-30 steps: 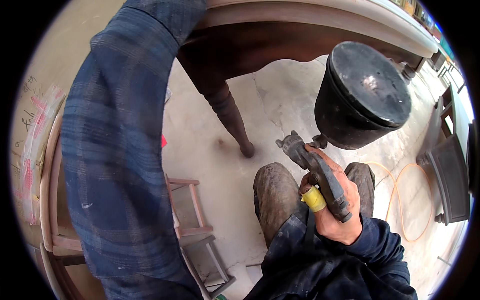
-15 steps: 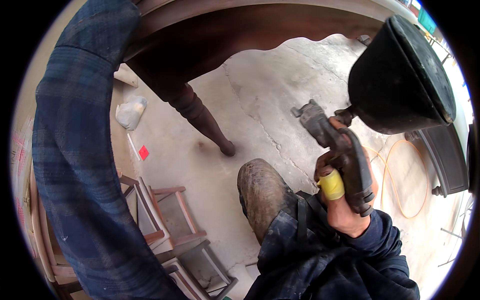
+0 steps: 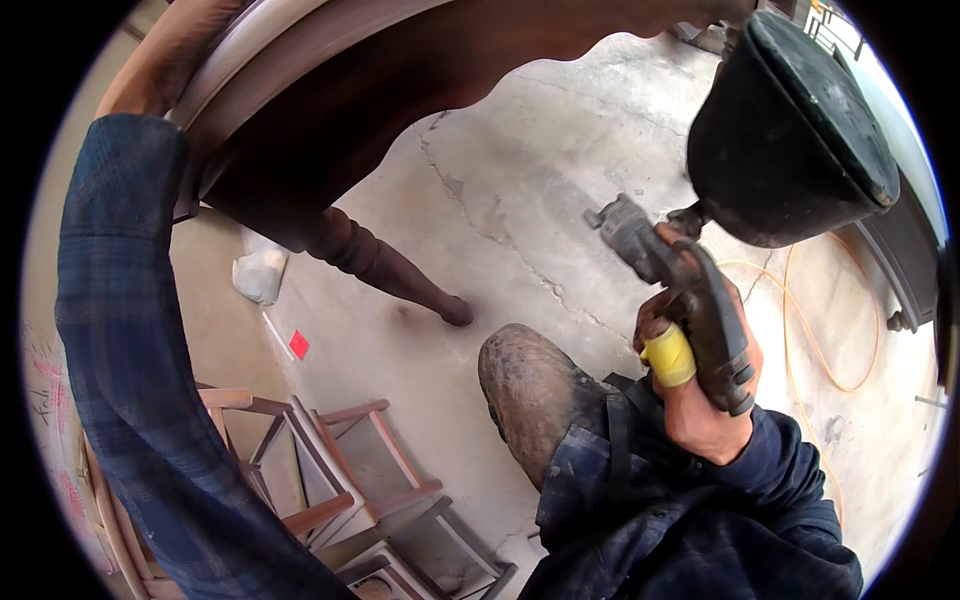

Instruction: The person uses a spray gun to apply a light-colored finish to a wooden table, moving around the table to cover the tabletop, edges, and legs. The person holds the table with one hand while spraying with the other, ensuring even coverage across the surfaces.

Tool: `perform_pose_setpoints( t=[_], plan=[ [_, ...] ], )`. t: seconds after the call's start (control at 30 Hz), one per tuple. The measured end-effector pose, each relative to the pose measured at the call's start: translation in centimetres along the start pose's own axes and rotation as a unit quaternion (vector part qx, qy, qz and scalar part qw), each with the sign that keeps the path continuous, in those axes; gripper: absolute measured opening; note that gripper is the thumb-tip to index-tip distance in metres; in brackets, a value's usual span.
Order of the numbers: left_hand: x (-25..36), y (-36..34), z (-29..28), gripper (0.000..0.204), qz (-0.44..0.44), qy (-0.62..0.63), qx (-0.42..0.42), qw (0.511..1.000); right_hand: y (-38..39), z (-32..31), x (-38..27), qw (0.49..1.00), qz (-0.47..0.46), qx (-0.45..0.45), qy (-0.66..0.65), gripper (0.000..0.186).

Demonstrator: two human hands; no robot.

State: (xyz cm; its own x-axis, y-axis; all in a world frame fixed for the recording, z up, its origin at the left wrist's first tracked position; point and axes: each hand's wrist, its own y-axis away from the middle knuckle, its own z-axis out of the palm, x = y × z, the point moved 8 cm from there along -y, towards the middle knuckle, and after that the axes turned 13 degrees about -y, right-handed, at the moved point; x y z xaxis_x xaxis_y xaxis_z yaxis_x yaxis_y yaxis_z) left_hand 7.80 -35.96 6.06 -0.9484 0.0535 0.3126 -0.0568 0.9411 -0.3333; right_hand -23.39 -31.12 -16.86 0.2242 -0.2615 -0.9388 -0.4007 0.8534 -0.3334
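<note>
My right hand (image 3: 705, 425) is wrapped round the grip of a dark spray gun (image 3: 712, 315), with a yellow band (image 3: 668, 358) around its thumb area. On top of the gun sits a large black paint cup (image 3: 770, 160), tilted. The nozzle points forward and left. My left forearm (image 3: 125, 260), in a plaid sleeve, reaches up the left side to the edge of a dark brown wooden table (image 3: 400, 70). Bare skin of my left hand or wrist (image 3: 165, 65) shows beside that edge; its fingers are out of sight. A turned table leg (image 3: 375, 265) slants down to the floor.
Several wooden stool or chair frames (image 3: 370, 450) stand at the lower left. On the cracked concrete floor (image 3: 560, 200) lie a pale plastic bag (image 3: 262, 270), a red square (image 3: 299, 345) and an orange hose (image 3: 800, 330). Dark furniture (image 3: 890, 260) stands at right.
My left arm has shifted left, so bare skin now shows beyond the cuff. The table appears lower and further left in view. The spray gun stays in my right hand, almost unmoved.
</note>
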Motion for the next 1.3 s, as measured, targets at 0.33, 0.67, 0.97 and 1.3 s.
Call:
perform_pose_setpoints(
  t=[0.33,0.67,0.97,1.3],
  plan=[
    [-3.4,-0.8,-0.9,0.045,-0.052,0.084,-0.023,0.995,-1.2,-0.3,-1.7,0.978,-0.145,-0.150,0.009,0.029],
    [-4.5,-0.8,-0.3,0.046,-0.097,0.119,0.010,0.988,-2.8,-6.7,-0.7,0.984,-0.139,0.058,-0.091,0.032],
    [-1.8,-0.5,1.3,0.048,-0.071,0.124,-0.023,0.989,-2.4,-1.3,-2.5,0.974,-0.156,-0.103,-0.129,0.031],
    [-3.1,-1.0,0.7,0.049,-0.065,0.104,-0.019,0.992,-2.6,-0.2,-2.4,0.955,-0.193,-0.163,-0.155,0.044]
  ],
)
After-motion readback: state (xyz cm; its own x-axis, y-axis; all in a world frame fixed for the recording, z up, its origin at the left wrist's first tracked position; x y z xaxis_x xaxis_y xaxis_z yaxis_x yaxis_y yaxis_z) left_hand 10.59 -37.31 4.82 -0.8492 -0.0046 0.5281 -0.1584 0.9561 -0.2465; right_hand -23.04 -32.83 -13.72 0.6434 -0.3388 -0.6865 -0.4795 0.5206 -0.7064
